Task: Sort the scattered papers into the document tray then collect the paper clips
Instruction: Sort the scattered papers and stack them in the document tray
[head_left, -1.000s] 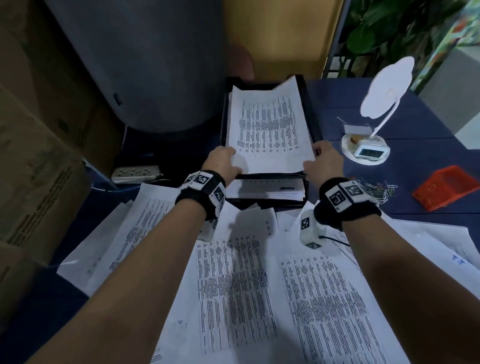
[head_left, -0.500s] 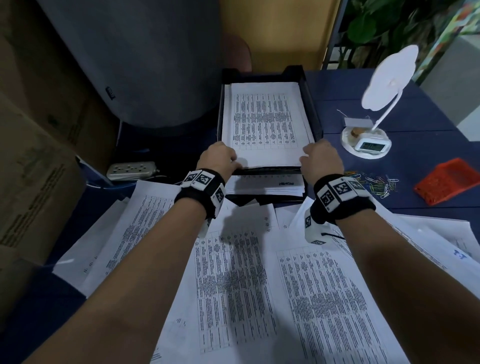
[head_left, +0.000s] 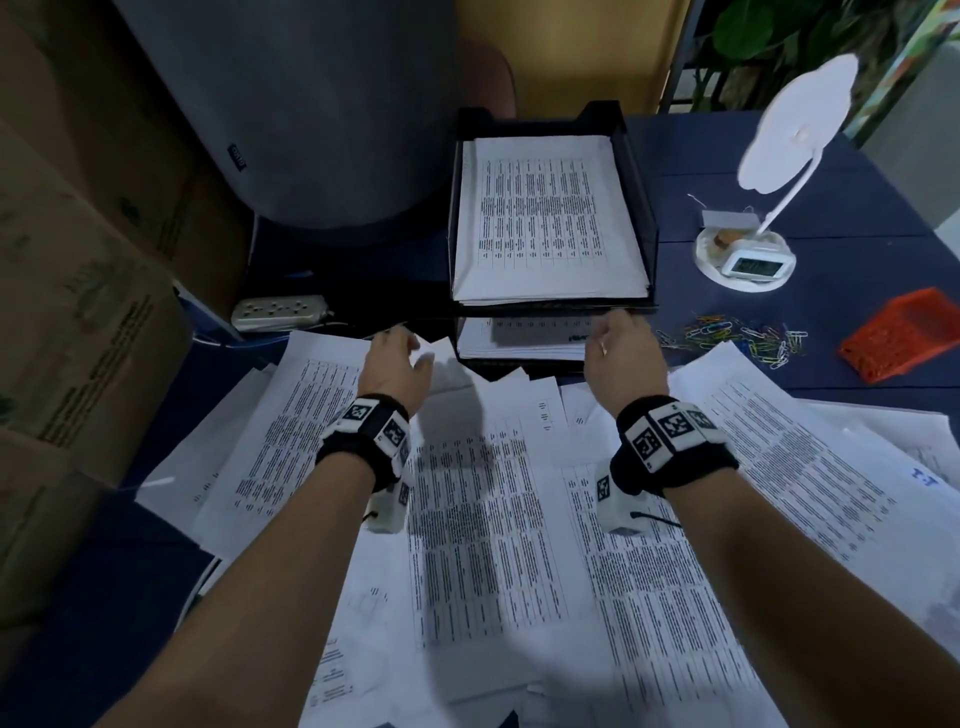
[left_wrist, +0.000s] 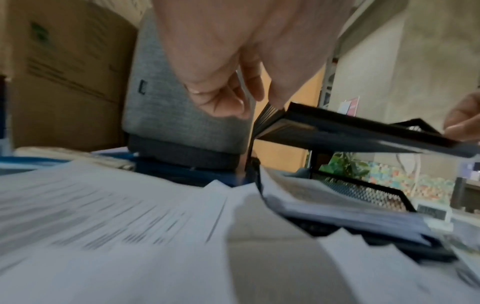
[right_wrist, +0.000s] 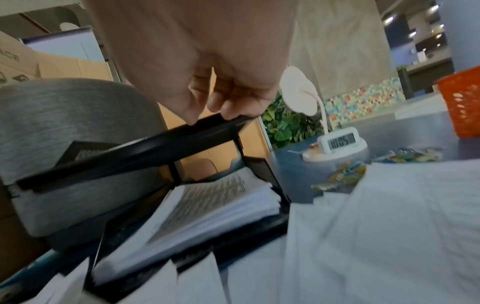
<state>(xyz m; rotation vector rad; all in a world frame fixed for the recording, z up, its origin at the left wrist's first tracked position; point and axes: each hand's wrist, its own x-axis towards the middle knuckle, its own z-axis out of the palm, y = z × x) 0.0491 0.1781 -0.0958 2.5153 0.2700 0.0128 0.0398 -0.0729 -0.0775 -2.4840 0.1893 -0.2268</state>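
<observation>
Just in front of the black document tray (head_left: 641, 218) both hands hang empty: the left hand (head_left: 396, 364) off its near-left corner, fingers loosely spread and gripping nothing, the right hand (head_left: 621, 353) at its near-right corner, fingers relaxed, tips right by the top tier's front lip, whether touching I can't tell. A stack of printed sheets lies square in the top tier, another in the tier below. Nearer than the tray, scattered papers (head_left: 493, 519) blanket the blue counter (head_left: 857, 208) in overlapping layers, so the sorting step looks only partly done. Next call, I'd judge: drop down, gather another sheaf, square its edges, slide it in. Right of the tray, the coloured paper clips (head_left: 737, 335) wait beside an orange basket (head_left: 906, 332), untouched.
</observation>
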